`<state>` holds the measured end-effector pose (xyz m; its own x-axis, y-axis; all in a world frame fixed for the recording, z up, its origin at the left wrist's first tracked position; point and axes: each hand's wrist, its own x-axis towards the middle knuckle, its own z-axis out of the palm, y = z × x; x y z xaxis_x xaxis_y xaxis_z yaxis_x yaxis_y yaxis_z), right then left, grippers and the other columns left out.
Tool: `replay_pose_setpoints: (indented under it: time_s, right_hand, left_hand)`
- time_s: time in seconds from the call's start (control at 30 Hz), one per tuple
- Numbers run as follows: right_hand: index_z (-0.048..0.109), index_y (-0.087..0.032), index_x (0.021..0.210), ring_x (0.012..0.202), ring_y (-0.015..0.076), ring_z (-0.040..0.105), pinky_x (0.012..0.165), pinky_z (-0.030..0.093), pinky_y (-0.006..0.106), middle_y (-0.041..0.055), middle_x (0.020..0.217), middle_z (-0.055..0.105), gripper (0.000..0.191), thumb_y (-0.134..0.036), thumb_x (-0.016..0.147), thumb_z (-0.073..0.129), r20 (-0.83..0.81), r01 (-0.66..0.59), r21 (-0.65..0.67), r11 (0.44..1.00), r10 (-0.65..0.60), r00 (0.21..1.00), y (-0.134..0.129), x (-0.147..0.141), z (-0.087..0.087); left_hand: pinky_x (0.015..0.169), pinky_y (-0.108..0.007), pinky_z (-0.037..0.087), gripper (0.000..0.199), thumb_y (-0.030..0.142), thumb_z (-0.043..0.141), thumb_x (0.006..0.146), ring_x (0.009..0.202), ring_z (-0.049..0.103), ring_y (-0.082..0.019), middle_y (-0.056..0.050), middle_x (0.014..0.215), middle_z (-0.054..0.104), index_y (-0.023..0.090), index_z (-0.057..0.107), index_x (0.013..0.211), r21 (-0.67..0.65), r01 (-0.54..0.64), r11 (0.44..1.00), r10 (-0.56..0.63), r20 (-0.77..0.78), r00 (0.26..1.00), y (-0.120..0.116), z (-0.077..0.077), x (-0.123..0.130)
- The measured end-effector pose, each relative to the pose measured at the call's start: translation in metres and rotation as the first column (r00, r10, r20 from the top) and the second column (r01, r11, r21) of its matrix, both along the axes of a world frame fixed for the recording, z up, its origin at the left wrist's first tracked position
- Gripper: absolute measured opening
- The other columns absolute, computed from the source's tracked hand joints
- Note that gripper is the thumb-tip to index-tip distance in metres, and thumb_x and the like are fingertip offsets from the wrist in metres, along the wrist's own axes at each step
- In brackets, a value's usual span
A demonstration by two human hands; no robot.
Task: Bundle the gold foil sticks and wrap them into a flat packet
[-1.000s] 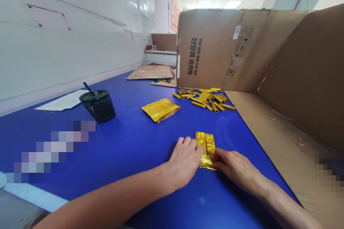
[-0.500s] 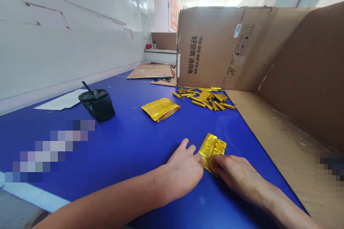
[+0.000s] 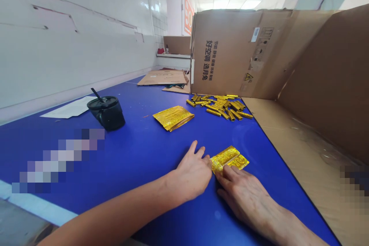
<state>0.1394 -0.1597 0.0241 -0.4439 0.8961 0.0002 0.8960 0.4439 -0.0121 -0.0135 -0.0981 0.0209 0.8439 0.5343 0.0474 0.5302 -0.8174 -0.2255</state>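
A shiny gold sheet (image 3: 226,157), partly folded with a seam along it, lies on the blue table between my hands. My left hand (image 3: 194,169) is at its left edge, thumb and fingertips at the paper, other fingers raised apart. My right hand (image 3: 245,188) presses on the sheet's near edge with bent fingers. Beyond my left hand lies a flat stack of gold sheets (image 3: 173,117). Farther back is a loose pile of small rolled gold tubes (image 3: 221,103). The fingertips of my left hand are partly hidden.
A dark lidded cup (image 3: 108,113) with a straw stands at the left beside white paper (image 3: 67,107). Flat cardboard (image 3: 163,77) lies at the back. A large cardboard box (image 3: 230,54) rises behind the tubes and along the right edge.
The gold sheet has turned clockwise and now points more to the right. My left hand has shifted slightly left, and my right hand has moved to the sheet's near side.
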Motion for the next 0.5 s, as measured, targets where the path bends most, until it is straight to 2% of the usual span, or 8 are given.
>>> replay_pose_setpoints:
  time_s: [0.3,0.5]
  right_hand:
    - [0.064,-0.013,0.095,0.080,0.0254,0.058,0.071,0.049,0.038,0.0127,0.089,0.062,0.033,-0.033,0.070,0.060,0.113,0.031,0.055,0.998,-0.037,0.993,-0.009,-0.010,0.002]
    - [0.066,-0.012,0.092,0.086,0.0284,0.057,0.077,0.047,0.042,0.0143,0.095,0.062,0.036,-0.038,0.069,0.060,0.091,0.068,-0.006,0.998,-0.067,0.994,-0.013,-0.015,0.005]
  left_hand:
    - [0.095,-0.054,0.015,0.027,0.035,0.045,0.080,0.109,0.045,-0.030,-0.010,0.105,0.061,0.019,0.065,0.087,0.044,0.016,0.999,-0.020,0.081,0.997,0.001,-0.008,0.000]
    - [0.096,-0.053,0.016,0.035,0.044,0.043,0.081,0.109,0.045,-0.030,-0.010,0.104,0.062,0.018,0.064,0.093,0.044,-0.008,0.999,0.003,0.110,0.994,-0.002,-0.007,0.001]
